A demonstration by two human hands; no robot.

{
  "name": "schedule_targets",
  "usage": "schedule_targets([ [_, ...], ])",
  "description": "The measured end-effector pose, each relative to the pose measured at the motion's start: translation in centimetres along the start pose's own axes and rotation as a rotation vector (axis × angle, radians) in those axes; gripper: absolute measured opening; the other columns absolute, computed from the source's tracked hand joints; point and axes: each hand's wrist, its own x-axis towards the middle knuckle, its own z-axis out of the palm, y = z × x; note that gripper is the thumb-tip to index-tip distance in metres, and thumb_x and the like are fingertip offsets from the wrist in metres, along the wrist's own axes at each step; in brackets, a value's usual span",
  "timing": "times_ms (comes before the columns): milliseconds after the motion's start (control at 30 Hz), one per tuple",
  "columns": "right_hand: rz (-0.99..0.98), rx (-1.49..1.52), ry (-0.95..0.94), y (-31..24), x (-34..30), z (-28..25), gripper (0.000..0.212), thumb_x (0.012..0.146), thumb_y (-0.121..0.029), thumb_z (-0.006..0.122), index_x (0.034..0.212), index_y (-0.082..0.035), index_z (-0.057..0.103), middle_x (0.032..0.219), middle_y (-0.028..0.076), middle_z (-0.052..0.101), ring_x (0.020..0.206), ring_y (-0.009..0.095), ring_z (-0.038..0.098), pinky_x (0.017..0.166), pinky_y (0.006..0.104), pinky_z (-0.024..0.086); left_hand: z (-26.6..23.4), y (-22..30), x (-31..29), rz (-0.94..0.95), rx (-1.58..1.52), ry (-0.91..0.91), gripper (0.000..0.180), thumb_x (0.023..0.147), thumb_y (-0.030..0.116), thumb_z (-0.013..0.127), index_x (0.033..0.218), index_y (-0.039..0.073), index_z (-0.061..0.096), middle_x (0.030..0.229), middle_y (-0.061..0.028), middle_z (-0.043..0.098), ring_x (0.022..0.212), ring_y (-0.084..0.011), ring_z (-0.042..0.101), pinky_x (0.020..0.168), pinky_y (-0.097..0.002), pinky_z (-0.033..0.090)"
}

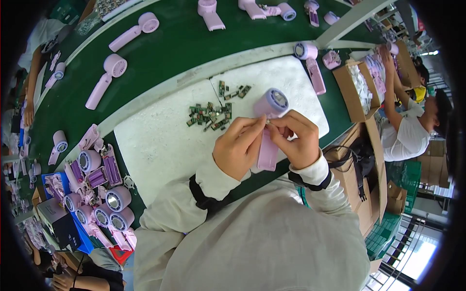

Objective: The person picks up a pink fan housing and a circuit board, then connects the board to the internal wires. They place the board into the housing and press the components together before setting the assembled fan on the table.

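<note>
A pale purple handheld fan (pixel 262 106) lies on the white foam board (pixel 160 145), its round head away from me and its handle toward me. Over the neck of the fan, my left hand (pixel 237 149) is closed, thumb and forefinger pinched together. Facing it, my right hand (pixel 300 140) is closed in a pinch too, and the fingertips of both hands meet. A tiny pale bit shows between them, too small to name. Left of the fan head, several small green circuit boards (pixel 211 114) are scattered on the foam.
Several purple fans and shells (pixel 116 199) crowd the left side by a black box (pixel 58 223). Beyond the board's raised edge, more fans (pixel 114 65) lie on the green belt (pixel 170 43). At right stand a cardboard box (pixel 357 92) and a person in a white shirt (pixel 407 131).
</note>
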Motion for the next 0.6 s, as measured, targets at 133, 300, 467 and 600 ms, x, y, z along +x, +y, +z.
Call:
schedule_targets([
  [133, 0.056, 0.044, -0.057, 2.7, 2.7, -3.9, 0.013, 0.088, 0.002, 0.067, 0.101, 0.004, 0.069, 0.089, 0.007, 0.066, 0.077, 0.014, 0.064, 0.069, 0.0262, 0.051, -1.6, 0.0, 2.6, 0.105, 0.093, 0.061, 0.044, 0.084, 0.003, 0.075, 0.127, 0.004, 0.065, 0.113, -0.0158, 0.064, 0.106, -0.032, 0.063, 0.09, -0.0398, 0.051],
  [300, 0.055, 0.414, -0.212, 8.5, 10.5, -8.6, 0.024, 0.095, -0.004, 0.061, 0.118, 0.0, 0.064, 0.107, 0.006, 0.068, 0.099, 0.017, 0.067, 0.085, 0.0301, 0.054, -4.3, -3.2, 2.8, 0.028, 0.496, 0.105, 0.048, 0.083, 0.014, 0.078, 0.128, 0.006, 0.063, 0.117, -0.0172, 0.061, 0.115, -0.0354, 0.056, 0.1, -0.0441, 0.043],
  [467, 0.12, 0.41, -0.267, 13.0, 20.5, -7.8, 0.033, 0.096, -0.007, 0.061, 0.127, 0.003, 0.059, 0.118, 0.011, 0.067, 0.108, 0.021, 0.066, 0.092, 0.0333, 0.055, -4.4, -5.2, 2.2, -0.055, 0.549, 0.032, 0.032, 0.083, 0.017, 0.077, 0.112, 0.007, 0.069, 0.115, -0.0118, 0.062, 0.109, -0.0313, 0.056, 0.094, -0.0412, 0.043],
  [600, 0.197, 0.516, -0.117, 14.9, 27.0, -3.1, 0.027, 0.096, -0.007, 0.06, 0.122, 0.0, 0.064, 0.111, 0.009, 0.07, 0.106, 0.022, 0.067, 0.09, 0.0333, 0.055, -5.1, -6.2, 2.3, -0.097, 0.454, 0.014, 0.02, 0.082, 0.015, 0.077, 0.1, 0.008, 0.072, 0.112, -0.0079, 0.064, 0.103, -0.0287, 0.058, 0.089, -0.0398, 0.044],
])
